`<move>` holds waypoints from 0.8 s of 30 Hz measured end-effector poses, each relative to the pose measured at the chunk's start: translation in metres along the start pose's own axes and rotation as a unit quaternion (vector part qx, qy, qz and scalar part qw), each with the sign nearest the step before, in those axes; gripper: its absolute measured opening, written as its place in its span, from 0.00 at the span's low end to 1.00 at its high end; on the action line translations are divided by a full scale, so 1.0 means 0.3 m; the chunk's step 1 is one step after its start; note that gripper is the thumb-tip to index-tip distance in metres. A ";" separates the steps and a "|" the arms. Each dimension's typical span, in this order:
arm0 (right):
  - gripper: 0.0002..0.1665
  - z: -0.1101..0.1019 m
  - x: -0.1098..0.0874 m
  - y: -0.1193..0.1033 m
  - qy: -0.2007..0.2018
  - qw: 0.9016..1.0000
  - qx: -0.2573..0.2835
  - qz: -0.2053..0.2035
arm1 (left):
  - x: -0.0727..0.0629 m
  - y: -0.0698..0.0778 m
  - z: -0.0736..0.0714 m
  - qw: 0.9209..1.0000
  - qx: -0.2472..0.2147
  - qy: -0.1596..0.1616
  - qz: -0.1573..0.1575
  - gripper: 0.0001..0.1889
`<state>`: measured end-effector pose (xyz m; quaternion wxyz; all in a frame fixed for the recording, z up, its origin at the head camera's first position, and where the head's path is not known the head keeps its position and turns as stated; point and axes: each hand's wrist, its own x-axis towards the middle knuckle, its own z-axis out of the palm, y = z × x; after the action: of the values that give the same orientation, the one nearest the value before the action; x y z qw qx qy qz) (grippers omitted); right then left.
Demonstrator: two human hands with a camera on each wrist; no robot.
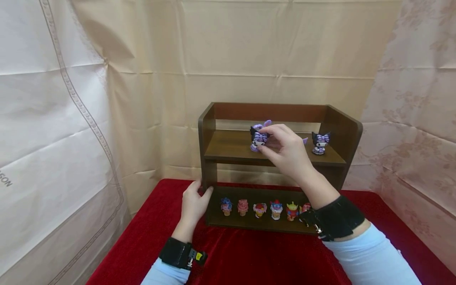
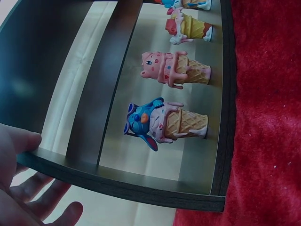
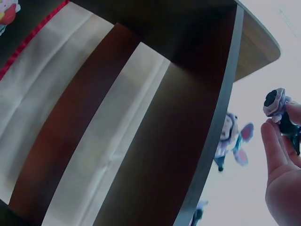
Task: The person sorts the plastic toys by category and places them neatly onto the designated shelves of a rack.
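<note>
My right hand (image 1: 288,148) pinches a small black and purple figurine (image 1: 259,139) with a bow, between thumb and fingers, in front of the upper board (image 1: 228,146). In the right wrist view the held figurine (image 3: 277,104) hangs apart from the board's edge. A figurine with purple ears (image 3: 233,139) stands on that board, partly hidden. Further right is a similar black and purple figurine (image 1: 321,143); a purple tip shows behind my hand. My left hand (image 1: 193,201) grips the side panel of the brown shelf (image 2: 136,186), thumb inside, fingers outside.
Along the lower board stand several ice-cream-cone figurines, among them a blue one (image 2: 160,121) and a pink one (image 2: 171,68). The shelf rests on a red velvet cloth (image 1: 142,237). Beige fabric (image 1: 249,47) hangs close behind, with pale fabric on both sides.
</note>
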<state>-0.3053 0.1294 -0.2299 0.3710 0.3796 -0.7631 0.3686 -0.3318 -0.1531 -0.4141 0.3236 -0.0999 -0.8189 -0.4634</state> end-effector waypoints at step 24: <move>0.20 0.230 0.110 -0.031 -0.092 0.992 -0.053 0.073 | 0.002 -0.001 0.002 1.000 -0.005 0.003 0.001 0.17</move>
<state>-0.3315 0.0571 -0.2307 0.2906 0.3356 -0.8380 0.3174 -0.3327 -0.1530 -0.4140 0.3262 -0.1012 -0.8156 -0.4671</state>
